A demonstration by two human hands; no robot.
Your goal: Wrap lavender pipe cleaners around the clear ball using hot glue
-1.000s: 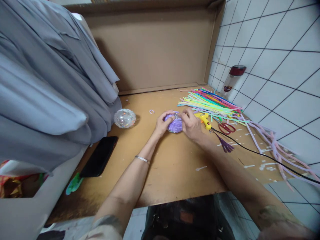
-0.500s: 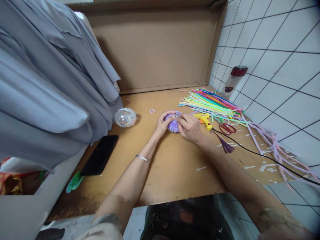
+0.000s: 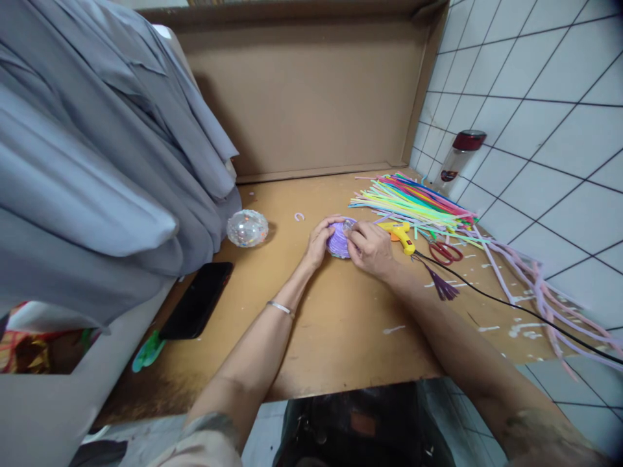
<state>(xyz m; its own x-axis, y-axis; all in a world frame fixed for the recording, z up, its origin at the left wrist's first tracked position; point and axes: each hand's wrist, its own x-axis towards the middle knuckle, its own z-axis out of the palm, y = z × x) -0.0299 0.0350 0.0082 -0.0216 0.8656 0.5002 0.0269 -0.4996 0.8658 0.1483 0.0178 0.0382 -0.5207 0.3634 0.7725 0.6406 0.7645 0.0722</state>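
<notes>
A round purple coiled piece [image 3: 337, 242] rests on the table between both hands, with a small clear patch near its top. My left hand [image 3: 320, 241] wraps round its left side, thumb and fingers on the rim. My right hand [image 3: 368, 248] has its fingers pinched together at the right side and top of the piece; what the fingertips hold is too small to make out. To the left stands a clear ball with coloured specks [image 3: 248, 228]. A small pale curved piece [image 3: 299, 216] lies between the ball and my left hand.
A yellow glue gun [image 3: 403, 237], red-handled scissors [image 3: 446, 253], a purple tassel [image 3: 444, 285] and colourful pipe cleaners [image 3: 413, 202] lie right. A bottle [image 3: 457, 162] stands behind. A black phone [image 3: 196, 301] lies left, beside grey cloth [image 3: 107, 149].
The fingers of my right hand have shifted slightly, and my left thumb has drawn back from the top of the purple piece. The whole view has moved a little.
</notes>
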